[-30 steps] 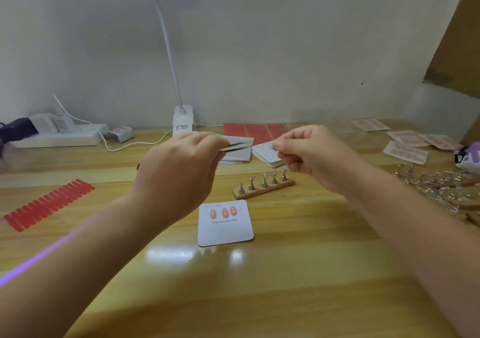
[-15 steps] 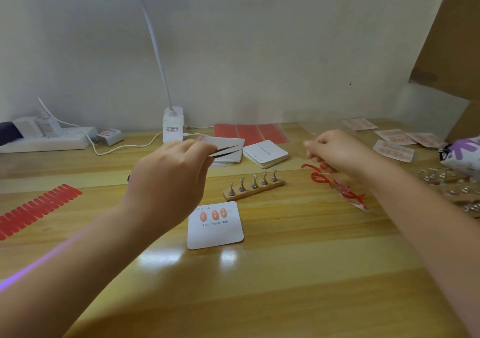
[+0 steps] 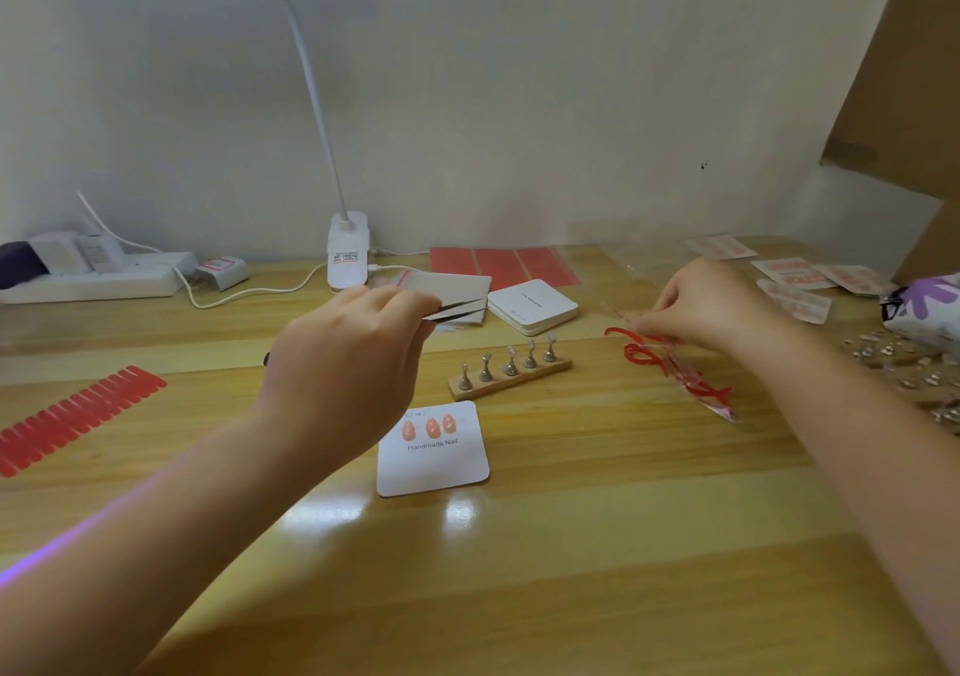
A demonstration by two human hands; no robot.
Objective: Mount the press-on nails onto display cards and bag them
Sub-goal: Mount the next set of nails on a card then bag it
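Display card [image 3: 432, 449] with three nails lies centre-frame on our desk [image 3: 571, 545]; left hand [image 3: 345, 363] pinches tweezers [image 3: 457, 308], right hand [image 3: 706, 306] pinches red-ribboned cellophane [image 3: 675, 363]. Dragged ribbon could topple the nail stand [image 3: 510, 368].

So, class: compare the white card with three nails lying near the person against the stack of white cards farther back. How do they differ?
The near card is a single sheet lying flat; the stack of cards is several thick.
The near card carries three pink nails and reads "Handmade Nail"; the stack's top shows no nails, only small print.
Both are white, square with rounded corners, and rest on the wooden table.
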